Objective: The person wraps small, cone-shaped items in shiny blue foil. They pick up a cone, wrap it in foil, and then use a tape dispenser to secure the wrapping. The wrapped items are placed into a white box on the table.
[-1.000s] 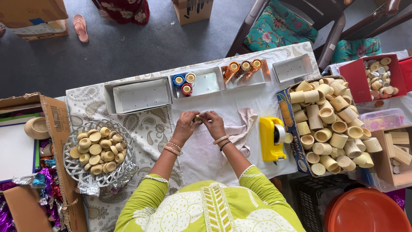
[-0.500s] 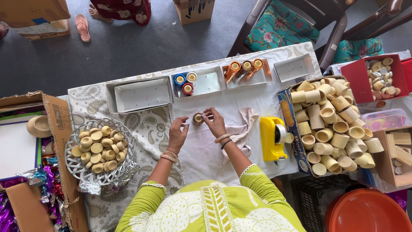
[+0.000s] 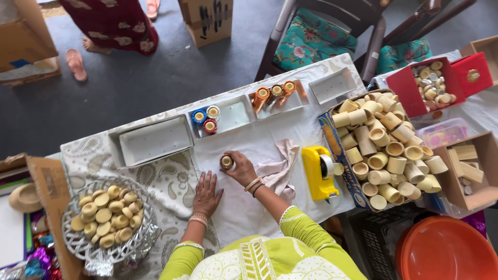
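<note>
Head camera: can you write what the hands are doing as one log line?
right hand: holds small cup | left hand: flat on white cloth | yellow tape dispenser: beside

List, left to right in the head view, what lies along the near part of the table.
Silver basket of discs → left hand → right hand holding a small cup → pale cloth → yellow tape dispenser → box of cups.

The two hands, joined around the small round cup (image 3: 226, 162) a second ago, are now apart. The left hand (image 3: 206, 193) has let go and lies flat on the white cloth (image 3: 244, 207), fingers spread, nearer the body. The right hand (image 3: 240, 168) alone now grips the cup, set down on the cloth.
</note>
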